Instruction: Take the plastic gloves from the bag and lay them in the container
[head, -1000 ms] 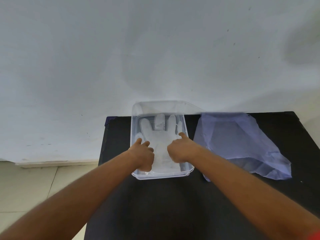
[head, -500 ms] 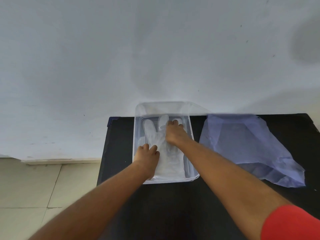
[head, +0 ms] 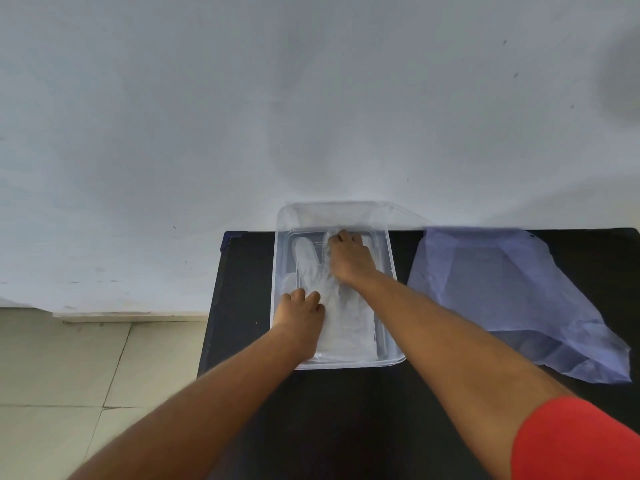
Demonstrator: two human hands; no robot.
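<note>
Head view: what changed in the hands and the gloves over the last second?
The right hand slid forward from the palm of the plastic gloves to their fingertips at the container's far end, pressing them flat. The left hand stayed pressing near the cuff. Bag and container unmoved.

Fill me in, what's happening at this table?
A person is flattening a clear plastic glove inside the transparent container on the black table. The left hand presses its near part, the right hand its finger end. The bluish bag lies flat to the right, untouched.
</note>
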